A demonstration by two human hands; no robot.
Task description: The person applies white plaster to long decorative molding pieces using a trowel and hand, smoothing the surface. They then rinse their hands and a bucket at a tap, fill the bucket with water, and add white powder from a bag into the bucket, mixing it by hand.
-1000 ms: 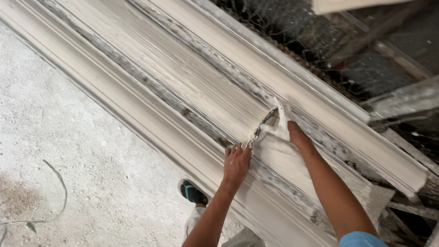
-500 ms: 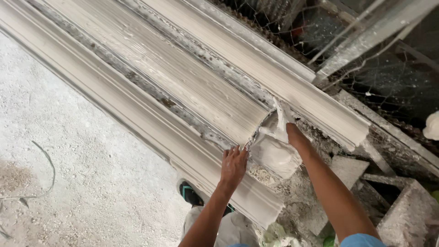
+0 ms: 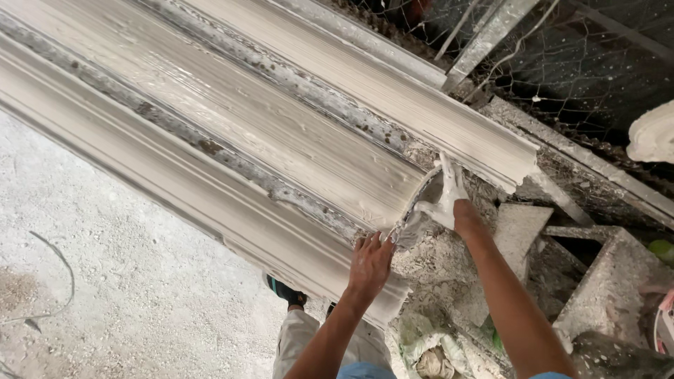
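Note:
A long white plaster moulding (image 3: 232, 133) runs diagonally from the upper left to the lower right, its wet surface streaked lengthwise. At its lower right end, both my hands hold a curved metal profile blade (image 3: 413, 209) set across the moulding. My left hand (image 3: 370, 261) grips the blade's near end with its fingers closed on it. My right hand (image 3: 444, 196), coated in white plaster, grips the far end. The blade sits right at the end of the central band.
Plaster-caked rails (image 3: 210, 203) flank the moulding on both sides. Wire mesh (image 3: 576, 63) and grey blocks (image 3: 611, 281) lie at the right. A lump of white plaster (image 3: 653, 133) shows at the right edge. My shoe (image 3: 284, 290) stands on a speckled floor (image 3: 105, 295).
Both hands have dragged the blade along the moulding to its lower right end. The view shifted, so the end of the bench and rubble beyond it came into sight.

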